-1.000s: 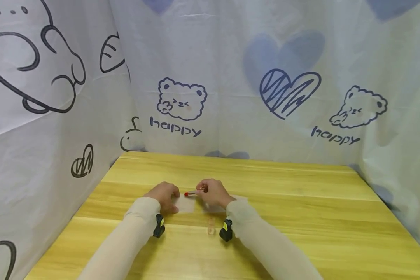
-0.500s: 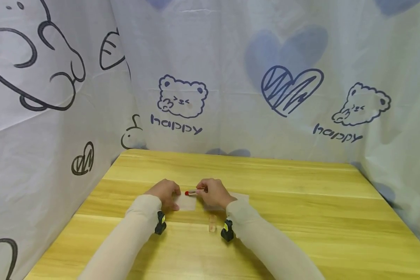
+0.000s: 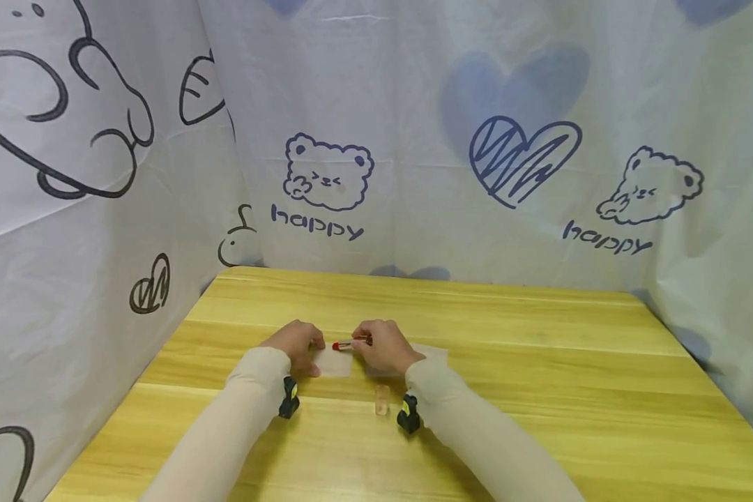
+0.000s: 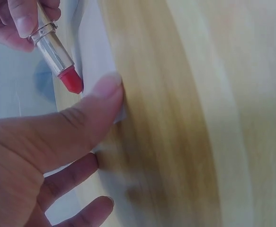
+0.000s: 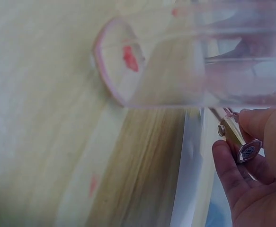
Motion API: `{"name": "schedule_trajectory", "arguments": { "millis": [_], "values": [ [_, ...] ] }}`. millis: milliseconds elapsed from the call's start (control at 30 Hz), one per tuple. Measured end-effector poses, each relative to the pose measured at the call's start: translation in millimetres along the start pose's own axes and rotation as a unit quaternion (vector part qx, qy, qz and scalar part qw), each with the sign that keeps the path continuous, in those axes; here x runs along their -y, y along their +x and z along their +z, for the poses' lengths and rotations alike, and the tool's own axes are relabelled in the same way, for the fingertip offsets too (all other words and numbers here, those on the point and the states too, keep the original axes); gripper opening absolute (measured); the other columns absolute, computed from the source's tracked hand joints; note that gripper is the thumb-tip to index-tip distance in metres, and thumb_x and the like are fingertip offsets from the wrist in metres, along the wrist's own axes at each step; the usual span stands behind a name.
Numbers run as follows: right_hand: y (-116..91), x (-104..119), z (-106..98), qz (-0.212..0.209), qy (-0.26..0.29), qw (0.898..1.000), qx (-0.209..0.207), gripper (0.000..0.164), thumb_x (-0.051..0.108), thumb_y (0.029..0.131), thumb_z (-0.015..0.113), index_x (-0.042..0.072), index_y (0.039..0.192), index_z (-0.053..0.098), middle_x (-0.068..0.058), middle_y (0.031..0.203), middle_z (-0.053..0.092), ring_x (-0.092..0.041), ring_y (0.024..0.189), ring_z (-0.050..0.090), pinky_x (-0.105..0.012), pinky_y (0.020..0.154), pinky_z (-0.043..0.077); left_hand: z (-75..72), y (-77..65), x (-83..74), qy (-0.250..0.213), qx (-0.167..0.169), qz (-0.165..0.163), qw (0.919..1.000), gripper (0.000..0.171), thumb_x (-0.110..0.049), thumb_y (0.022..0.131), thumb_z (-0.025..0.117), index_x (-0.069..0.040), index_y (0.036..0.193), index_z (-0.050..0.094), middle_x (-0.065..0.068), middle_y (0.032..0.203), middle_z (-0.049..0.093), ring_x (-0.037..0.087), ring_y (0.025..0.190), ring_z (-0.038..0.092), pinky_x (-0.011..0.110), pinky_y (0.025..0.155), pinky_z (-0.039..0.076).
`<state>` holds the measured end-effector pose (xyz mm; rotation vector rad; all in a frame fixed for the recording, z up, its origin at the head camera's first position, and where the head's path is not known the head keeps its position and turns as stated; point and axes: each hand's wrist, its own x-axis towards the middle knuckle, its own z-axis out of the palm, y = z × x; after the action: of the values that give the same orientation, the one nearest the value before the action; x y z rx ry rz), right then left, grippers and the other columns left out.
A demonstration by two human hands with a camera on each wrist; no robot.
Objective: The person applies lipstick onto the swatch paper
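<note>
In the head view my right hand [image 3: 385, 346] holds a lipstick [image 3: 344, 345] with a silver tube, its red tip pointing left over a thin white paper [image 3: 335, 364]. The left wrist view shows the lipstick's bare red bullet [image 4: 70, 79] close to my left thumb. My left hand [image 3: 296, 346] rests at the paper's left side, thumb [image 4: 107, 86] on its edge and the other fingers apart. Whether the bullet touches the paper cannot be told. A clear lipstick cap [image 5: 161, 71] lies on the table nearer the body, with a red smear inside its end.
A second pale sheet [image 3: 434, 354] lies partly under my right hand and wrist. In the right wrist view, a faint red mark [image 5: 93, 184] shows beside the cap. The wooden table [image 3: 539, 404] meets white printed curtains [image 3: 414, 209] at its back and sides.
The view has shifted slightly. Both hands, the lipstick and the paper keep nearly the same places relative to one another.
</note>
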<state>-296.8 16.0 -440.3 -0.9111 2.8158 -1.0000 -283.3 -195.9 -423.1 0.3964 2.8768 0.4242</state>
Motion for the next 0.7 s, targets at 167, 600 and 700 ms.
{"name": "schedule_trajectory", "arguments": {
  "millis": [167,600,700],
  "values": [
    [-0.2,0.8,-0.5,0.003,0.003,1.0,0.006,0.017,0.018,0.097,0.062,0.008,0.107,0.071,-0.003,0.101,0.069,-0.016,0.089,0.064,-0.03,0.075,0.053,0.7,1.1,0.4,0.001,0.001,-0.002,1.0,0.039,-0.019,0.068,0.09,-0.012,0.102,0.071,0.006,0.108,0.066,0.023,0.1,0.059,0.041,0.09,0.048],
    [-2.3,6.7,-4.6,0.005,0.0,1.0,0.024,0.016,0.02,0.096,0.063,0.01,0.104,0.073,0.0,0.097,0.069,-0.009,0.08,0.059,-0.026,0.071,0.05,0.2,0.9,-2.0,0.006,0.001,0.0,1.0,0.04,-0.019,0.069,0.09,-0.01,0.102,0.071,0.007,0.108,0.067,0.025,0.101,0.06,0.041,0.09,0.049],
    [-2.6,7.2,-4.8,0.001,0.0,1.0,0.028,0.016,0.02,0.096,0.064,0.01,0.104,0.073,0.001,0.096,0.069,-0.008,0.079,0.059,-0.025,0.07,0.05,0.3,1.9,-1.7,0.01,0.0,0.001,0.9999,0.04,-0.019,0.068,0.09,-0.01,0.103,0.071,0.007,0.108,0.066,0.025,0.102,0.06,0.041,0.09,0.049]
  ]
}}
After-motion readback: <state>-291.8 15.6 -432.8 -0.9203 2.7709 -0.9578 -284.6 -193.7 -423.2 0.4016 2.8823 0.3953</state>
